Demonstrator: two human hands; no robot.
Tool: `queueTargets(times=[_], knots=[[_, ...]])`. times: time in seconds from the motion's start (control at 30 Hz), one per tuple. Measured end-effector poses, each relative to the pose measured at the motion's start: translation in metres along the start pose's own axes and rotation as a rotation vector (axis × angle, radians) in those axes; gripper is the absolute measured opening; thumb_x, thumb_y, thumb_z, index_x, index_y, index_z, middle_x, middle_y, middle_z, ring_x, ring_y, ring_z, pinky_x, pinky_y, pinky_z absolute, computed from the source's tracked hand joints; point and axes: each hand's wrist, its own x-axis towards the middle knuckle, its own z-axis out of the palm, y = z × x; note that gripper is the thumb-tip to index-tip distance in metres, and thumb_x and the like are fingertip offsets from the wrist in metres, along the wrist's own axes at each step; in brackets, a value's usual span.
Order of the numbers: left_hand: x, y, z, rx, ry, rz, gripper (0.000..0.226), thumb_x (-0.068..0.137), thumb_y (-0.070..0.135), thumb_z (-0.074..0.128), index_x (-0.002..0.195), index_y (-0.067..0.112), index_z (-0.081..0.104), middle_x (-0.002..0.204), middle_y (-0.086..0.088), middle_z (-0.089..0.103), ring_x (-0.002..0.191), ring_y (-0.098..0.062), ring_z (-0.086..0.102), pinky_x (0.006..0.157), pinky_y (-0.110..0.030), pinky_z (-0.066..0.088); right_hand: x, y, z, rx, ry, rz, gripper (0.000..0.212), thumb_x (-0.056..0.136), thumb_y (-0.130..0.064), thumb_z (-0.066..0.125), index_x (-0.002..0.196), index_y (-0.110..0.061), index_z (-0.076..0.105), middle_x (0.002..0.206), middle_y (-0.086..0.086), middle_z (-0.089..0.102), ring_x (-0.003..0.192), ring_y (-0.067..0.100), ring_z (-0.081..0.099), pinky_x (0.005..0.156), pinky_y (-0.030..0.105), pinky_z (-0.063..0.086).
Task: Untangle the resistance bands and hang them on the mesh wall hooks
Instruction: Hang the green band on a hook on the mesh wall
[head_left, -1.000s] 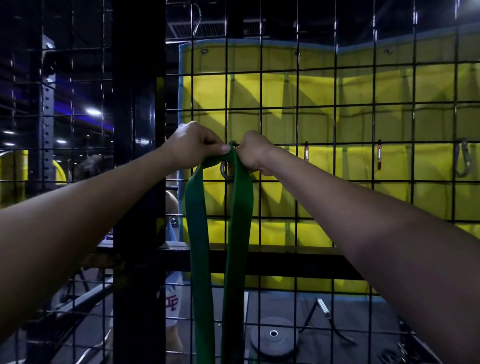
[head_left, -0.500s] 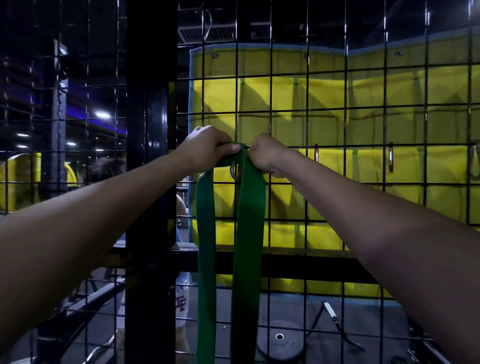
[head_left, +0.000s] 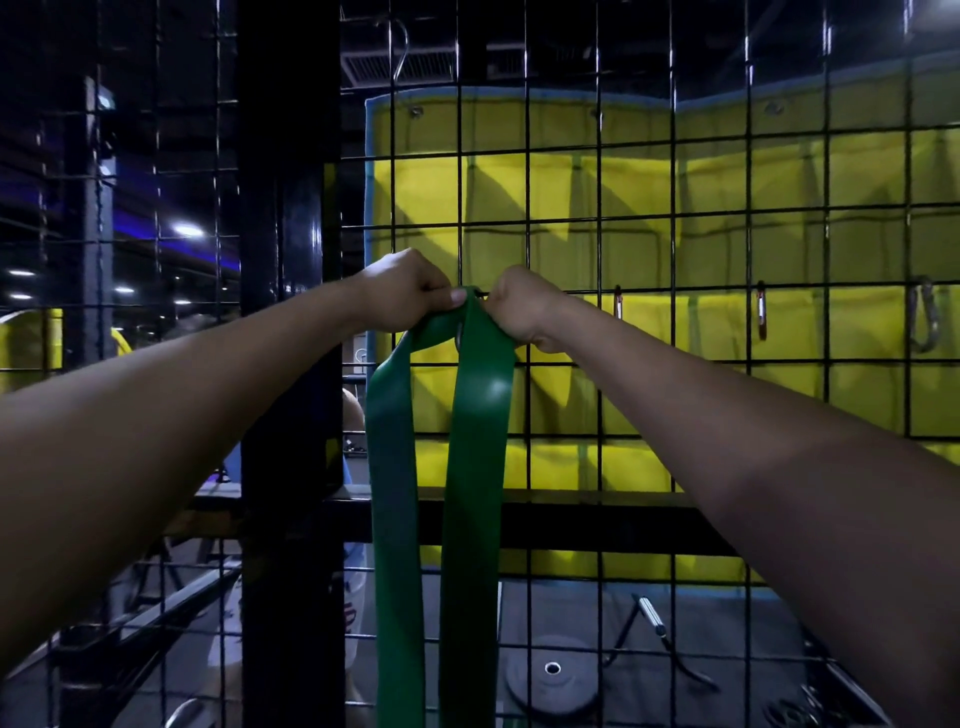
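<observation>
The green resistance band (head_left: 470, 467) is hanging up against the black mesh wall (head_left: 639, 332), its top loop pinched right at a horizontal wire and its two flat strands dropping straight down out of the bottom of the shot. There's a bit of metal ring or hook (head_left: 459, 336) peeking out between the strands just under the top, but it's too hidden to say whether the band is actually sitting on it.

You're gripping the top of the loop from both sides. Your left hand (head_left: 402, 293) is curled closed on the left edge with the thumb pressing on the fold, and your right hand (head_left: 519, 306) is bunched into a fist on the right edge, fingers wrapped in tight.

Further right on the same wire row, a few carabiners (head_left: 761, 312) are clipped on, well apart from the band. Behind the mesh a yellow padded mat (head_left: 727, 208) is filling the background, and a weight plate (head_left: 551, 670) is lying on the floor below.
</observation>
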Motion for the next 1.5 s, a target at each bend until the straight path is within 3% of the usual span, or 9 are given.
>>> queueTargets(times=[0.13,0.23,0.33,0.6,0.8,0.9,1.0,1.27,1.5], knots=[[-0.002,0.001,-0.002,0.007,-0.018,0.012,0.038,0.096,0.027,0.047,0.071,0.0,0.052,0.058,-0.003,0.037,0.053,-0.014,0.033,0.052,-0.026,0.03,-0.002,-0.001,-0.001,0.071,-0.023,0.018,0.028,0.093,-0.027,0.054,0.092,0.001,0.061,0.083,0.015,0.057,0.076,0.025,0.055,0.066,0.032,0.044],[-0.005,-0.003,0.008,0.077,-0.053,0.004,0.04,0.097,0.027,0.046,0.061,0.008,0.046,0.055,0.0,0.037,0.05,-0.013,0.034,0.05,-0.027,0.029,-0.003,-0.002,0.0,0.157,-0.047,0.036,0.03,0.09,-0.029,0.058,0.084,0.0,0.058,0.081,0.021,0.063,0.073,0.032,0.062,0.063,0.034,0.047],[-0.006,-0.011,0.018,0.063,-0.042,0.049,0.036,0.097,0.024,0.043,0.063,0.015,0.045,0.057,0.001,0.04,0.052,-0.012,0.036,0.05,-0.025,0.031,-0.002,-0.001,0.001,0.232,-0.074,0.039,0.029,0.09,-0.027,0.059,0.083,0.001,0.057,0.092,0.026,0.066,0.084,0.036,0.067,0.076,0.039,0.053],[-0.006,-0.015,0.015,-0.007,-0.219,0.0,0.029,0.1,0.02,0.036,0.097,-0.003,0.054,0.079,-0.009,0.049,0.074,-0.02,0.044,0.068,-0.032,0.038,-0.004,-0.001,-0.002,0.188,-0.055,0.017,0.032,0.091,-0.027,0.057,0.066,-0.009,0.048,0.063,0.008,0.052,0.056,0.017,0.051,0.052,0.024,0.043],[-0.021,-0.011,0.045,-0.425,0.264,-0.043,0.007,0.096,0.014,0.045,0.104,0.012,0.044,0.075,0.0,0.05,0.063,-0.015,0.045,0.05,-0.022,0.038,-0.001,-0.001,0.001,0.145,-0.037,0.031,0.029,0.092,-0.028,0.057,0.07,-0.009,0.051,0.059,0.007,0.05,0.049,0.015,0.046,0.047,0.023,0.039],[-0.029,-0.005,0.064,-0.462,0.46,-0.028,0.008,0.096,0.013,0.045,0.102,0.01,0.049,0.077,-0.002,0.053,0.057,-0.008,0.043,0.04,-0.011,0.032,-0.003,-0.003,0.002,0.148,-0.034,0.033,0.028,0.092,-0.027,0.056,0.07,-0.01,0.051,0.058,0.006,0.049,0.046,0.014,0.044,0.045,0.022,0.038],[-0.028,-0.005,0.067,-0.41,0.562,-0.002,0.008,0.094,0.01,0.049,0.095,0.008,0.057,0.083,-0.008,0.059,0.063,-0.011,0.05,0.045,-0.009,0.036,-0.003,-0.003,0.002,0.135,-0.031,0.046,0.029,0.092,-0.028,0.057,0.07,-0.01,0.05,0.057,0.007,0.048,0.045,0.014,0.043,0.045,0.023,0.037],[-0.015,-0.011,0.049,-0.11,0.353,0.071,0.009,0.088,0.008,0.055,0.081,0.01,0.059,0.079,-0.006,0.058,0.073,-0.019,0.05,0.057,-0.022,0.035,-0.004,0.003,0.002,0.189,-0.057,0.041,0.033,0.091,-0.027,0.057,0.065,-0.009,0.048,0.052,0.007,0.041,0.042,0.016,0.036,0.046,0.026,0.03],[-0.014,-0.005,0.038,-0.062,0.204,0.082,0.014,0.086,0.0,0.051,0.077,0.01,0.057,0.068,-0.002,0.054,0.063,-0.018,0.049,0.056,-0.025,0.037,-0.005,-0.006,0.003,0.078,-0.004,0.026,0.035,0.093,-0.026,0.056,0.064,-0.01,0.044,0.059,0.006,0.044,0.048,0.016,0.04,0.044,0.023,0.033]])
